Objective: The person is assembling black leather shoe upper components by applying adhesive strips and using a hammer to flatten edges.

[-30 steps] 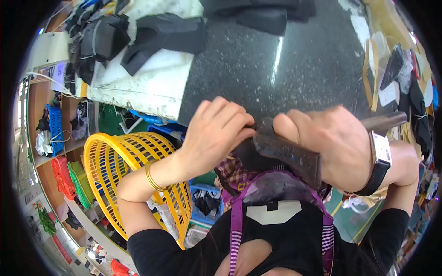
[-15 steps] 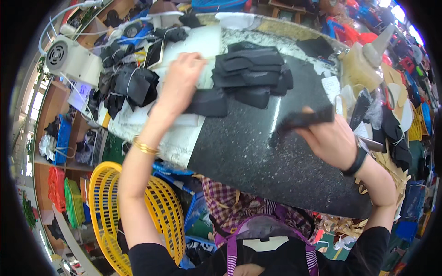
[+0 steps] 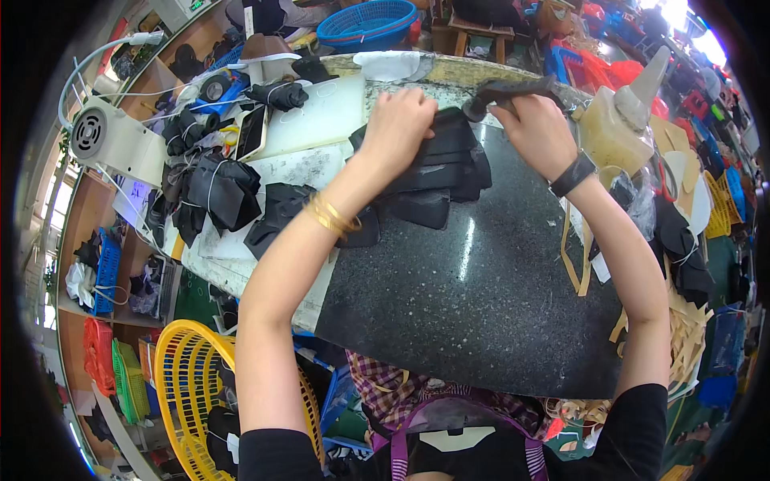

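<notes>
Head view: upper centre of the frame, the left hand (image 3: 399,122) presses flat on a stack of black cut pieces (image 3: 439,164) on the dark stone slab (image 3: 481,297). The right hand (image 3: 536,128) is clamped round a dark piece (image 3: 507,90). Uneven pressure could slide the stack askew.

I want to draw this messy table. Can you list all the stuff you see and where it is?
dark stone slab: one, speckled black, centre of the table
black pieces stack: one pile, black, far end of the slab
black bundles: several, black, left on the white board
white board: one, white, far left of the slab
glue bottle: one, yellowish with a grey spout, right
yellow basket: one, yellow, lower left
blue basket: one, blue, top
left hand: on the stack
right hand: fingers closed on a black piece
</notes>
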